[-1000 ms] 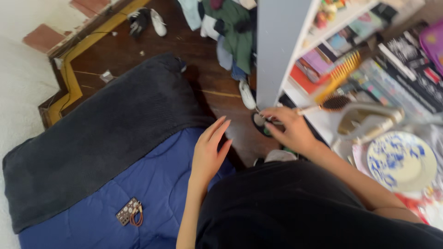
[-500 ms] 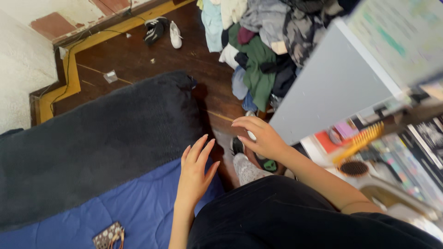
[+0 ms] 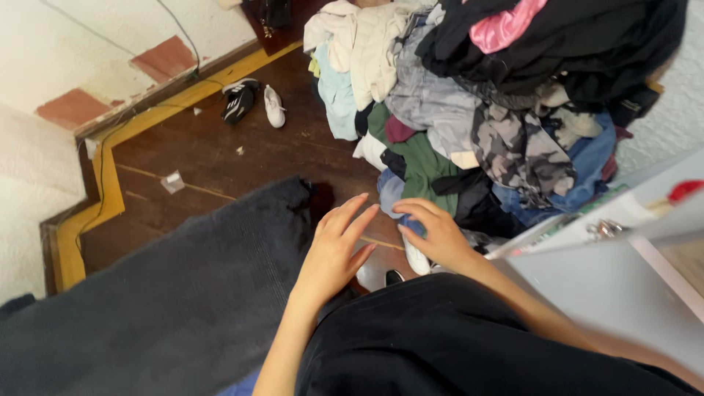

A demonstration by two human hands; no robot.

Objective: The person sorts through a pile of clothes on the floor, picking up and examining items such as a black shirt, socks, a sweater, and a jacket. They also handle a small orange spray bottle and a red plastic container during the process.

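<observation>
Hands now over the clothes pile (image 3: pixel 469 125), left hand (image 3: pixel 334 253) grip released, right hand (image 3: pixel 436 235) loosely curled, empty, beside dark blanket (image 3: pixel 161 308)

A dark wooden floor (image 3: pixel 220 154) fills the upper middle of the frame, edged at left by a yellow-painted border (image 3: pixel 110 183). A large heap of mixed clothes (image 3: pixel 469 110) is piled on it at upper right. Two sneakers, one black (image 3: pixel 238 103) and one white (image 3: pixel 274 107), lie near the top centre. A dark grey blanket (image 3: pixel 169 301) is spread across the lower left.
</observation>
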